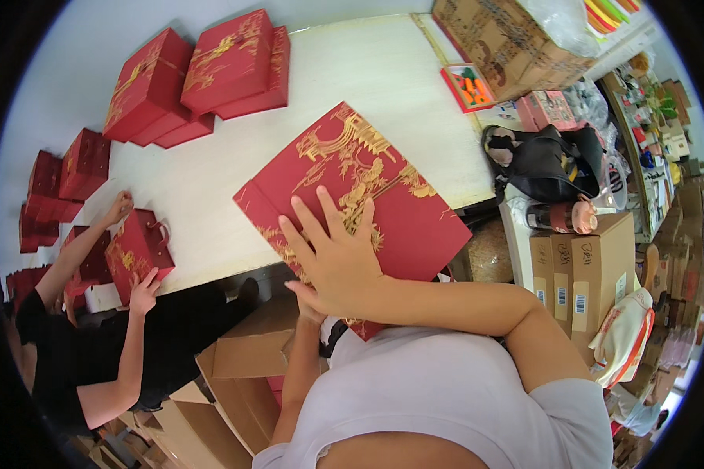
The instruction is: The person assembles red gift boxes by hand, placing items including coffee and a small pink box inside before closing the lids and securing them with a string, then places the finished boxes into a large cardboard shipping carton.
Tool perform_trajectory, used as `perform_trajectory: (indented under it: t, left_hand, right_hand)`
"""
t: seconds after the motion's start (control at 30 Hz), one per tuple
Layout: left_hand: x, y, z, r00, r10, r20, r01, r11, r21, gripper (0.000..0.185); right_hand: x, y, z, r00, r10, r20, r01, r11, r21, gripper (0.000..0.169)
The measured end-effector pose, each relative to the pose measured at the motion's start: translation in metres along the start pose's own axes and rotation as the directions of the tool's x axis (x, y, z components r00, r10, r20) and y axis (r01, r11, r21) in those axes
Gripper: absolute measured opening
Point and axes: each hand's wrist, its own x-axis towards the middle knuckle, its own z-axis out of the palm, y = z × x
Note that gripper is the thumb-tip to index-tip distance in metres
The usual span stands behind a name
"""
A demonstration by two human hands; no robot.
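Observation:
A large red gift box with raised gold pagoda and plant artwork (410, 234) lies tilted across the near edge of the white table, partly against my white shirt. My right hand (343, 252) rests on its decorated face with the fingers spread. At the box's lower left edge is my left hand (306, 302), mostly hidden behind my right hand and wrist; its grip cannot be made out. Stacked red gift boxes (229, 64) of the same pattern stand on the table's far left part.
A co-worker at the left handles a red box with a handle (138, 246). Open cardboard cartons (252, 352) stand below left. Along the right are a large carton (504, 47), a small tray of orange pieces (469, 88), a black bag (551, 158), a bottle (557, 217) and upright brown boxes (601, 258).

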Motion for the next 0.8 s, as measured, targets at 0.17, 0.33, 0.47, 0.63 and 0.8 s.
perform_trajectory:
  t: [0.17,0.33,0.47,0.63,0.8]
  left_hand:
    - [-0.023,0.032,-0.009,0.992,0.028,-0.124,-0.005,0.984,0.179,0.037]
    - [-0.051,0.127,0.056,0.831,0.48,-0.281,-0.192,0.722,0.664,0.036]
    - [-0.014,0.212,0.102,0.748,0.662,-0.056,-0.417,0.534,0.735,0.045]
    - [0.088,0.268,0.133,0.864,0.49,0.115,-0.412,0.556,0.722,0.054]
    - [0.133,0.254,0.129,0.994,-0.001,0.105,-0.082,0.625,0.777,0.056]
  right_hand:
    - [0.014,0.001,-0.008,0.994,-0.088,-0.064,0.096,0.984,0.148,0.066]
    - [-0.05,0.048,-0.031,0.852,0.125,-0.509,0.062,0.94,0.334,0.032]
    - [-0.132,0.092,0.01,0.555,0.739,-0.382,-0.378,0.633,0.676,0.033]
    - [-0.186,0.115,0.172,0.616,0.597,0.514,-0.625,-0.026,0.78,0.047]
    - [-0.13,0.12,0.188,0.747,0.448,0.49,-0.576,0.068,0.815,0.046]
